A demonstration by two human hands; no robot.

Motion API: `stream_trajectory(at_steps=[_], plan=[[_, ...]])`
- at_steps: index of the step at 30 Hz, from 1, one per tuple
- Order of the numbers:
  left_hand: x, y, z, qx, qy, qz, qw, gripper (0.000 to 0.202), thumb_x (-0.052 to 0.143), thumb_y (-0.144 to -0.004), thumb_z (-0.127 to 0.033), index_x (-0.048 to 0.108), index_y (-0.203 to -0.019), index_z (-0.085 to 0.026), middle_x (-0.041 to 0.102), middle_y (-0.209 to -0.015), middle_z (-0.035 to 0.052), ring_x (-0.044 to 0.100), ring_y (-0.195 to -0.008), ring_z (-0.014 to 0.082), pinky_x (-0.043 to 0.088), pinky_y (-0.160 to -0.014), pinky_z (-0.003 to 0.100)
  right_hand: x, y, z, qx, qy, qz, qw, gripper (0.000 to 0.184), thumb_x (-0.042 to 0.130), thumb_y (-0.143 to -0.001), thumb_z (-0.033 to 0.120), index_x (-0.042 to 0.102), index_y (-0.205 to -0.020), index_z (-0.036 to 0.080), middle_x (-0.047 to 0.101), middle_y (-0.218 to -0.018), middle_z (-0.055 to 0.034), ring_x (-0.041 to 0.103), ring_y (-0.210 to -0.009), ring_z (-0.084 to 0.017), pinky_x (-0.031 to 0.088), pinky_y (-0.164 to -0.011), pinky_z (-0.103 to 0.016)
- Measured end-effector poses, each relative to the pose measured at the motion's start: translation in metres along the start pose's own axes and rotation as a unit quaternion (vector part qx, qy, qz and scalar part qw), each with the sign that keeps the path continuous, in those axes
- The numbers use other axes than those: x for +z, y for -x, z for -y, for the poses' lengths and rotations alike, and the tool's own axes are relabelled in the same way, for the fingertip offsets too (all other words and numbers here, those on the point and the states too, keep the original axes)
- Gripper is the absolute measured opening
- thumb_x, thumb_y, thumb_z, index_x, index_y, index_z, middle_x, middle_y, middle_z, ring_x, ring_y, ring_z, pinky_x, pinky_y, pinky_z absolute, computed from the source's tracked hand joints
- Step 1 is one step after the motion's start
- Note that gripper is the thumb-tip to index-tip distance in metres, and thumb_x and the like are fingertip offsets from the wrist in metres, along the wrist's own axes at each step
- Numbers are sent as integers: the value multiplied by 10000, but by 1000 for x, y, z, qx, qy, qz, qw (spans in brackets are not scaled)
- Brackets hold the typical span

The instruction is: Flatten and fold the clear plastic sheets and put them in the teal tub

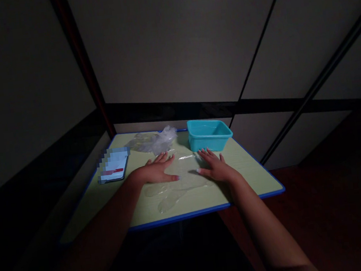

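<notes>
Head view: left hand [158, 172] and right hand [218, 169], fingers splayed, press flat at clear plastic [186, 168] mid-table [252, 175]; it looks light, limp, slippery, best pinched by its seven-o'clock strip [170, 201].

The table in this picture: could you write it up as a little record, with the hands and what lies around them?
Surface: pale table with blue edging
Left hand: open, palm down, fingers spread on the plastic
Right hand: open, palm down, at the plastic's right side
Between hands: thin clear plastic, spread out, wrinkled
Far side, left of centre: crumpled plastic
Far side, right: turquoise bin, upright
Left edge: phone, screen lit, partly blurred
Lighting: dim
</notes>
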State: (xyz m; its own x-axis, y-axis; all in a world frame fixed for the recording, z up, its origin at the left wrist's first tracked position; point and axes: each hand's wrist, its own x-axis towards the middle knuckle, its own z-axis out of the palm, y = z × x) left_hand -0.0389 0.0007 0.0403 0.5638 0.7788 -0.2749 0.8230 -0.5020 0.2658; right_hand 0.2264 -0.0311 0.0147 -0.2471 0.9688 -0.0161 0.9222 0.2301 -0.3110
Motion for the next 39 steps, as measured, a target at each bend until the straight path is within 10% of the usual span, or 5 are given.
stream_trajectory(at_steps=[10,23,39], plan=[[12,-14,0,-45,-31,-129,990,728,248,-849,-676,176,-1455,-278,9,-1528,90,-66,-1396,269,24,-1050,591,0,1,0,-100,-72,-123,985,587,399,-873,518,451,-1345,172,415,-1404,-126,329,-1314,-247,256,-1082,-417],[21,-21,8,-71,-29,-74,994,892,291,-761,-768,109,-1466,-253,-90,-1512,116,-133,-1382,297,-8,-1018,640,12,79,45,-174,-24,-76,982,401,407,-895,472,584,-1208,296,434,-1403,-18,274,-1347,-242,184,-1099,-500],[23,-24,11,-65,-24,-78,995,1050,371,-636,-852,75,-1463,-276,-111,-1509,111,-155,-1369,336,-25,-1019,638,25,92,62,-260,72,-64,961,449,467,-867,474,543,-1255,261,404,-1425,-68,253,-1347,-289,125,-1077,-572]])
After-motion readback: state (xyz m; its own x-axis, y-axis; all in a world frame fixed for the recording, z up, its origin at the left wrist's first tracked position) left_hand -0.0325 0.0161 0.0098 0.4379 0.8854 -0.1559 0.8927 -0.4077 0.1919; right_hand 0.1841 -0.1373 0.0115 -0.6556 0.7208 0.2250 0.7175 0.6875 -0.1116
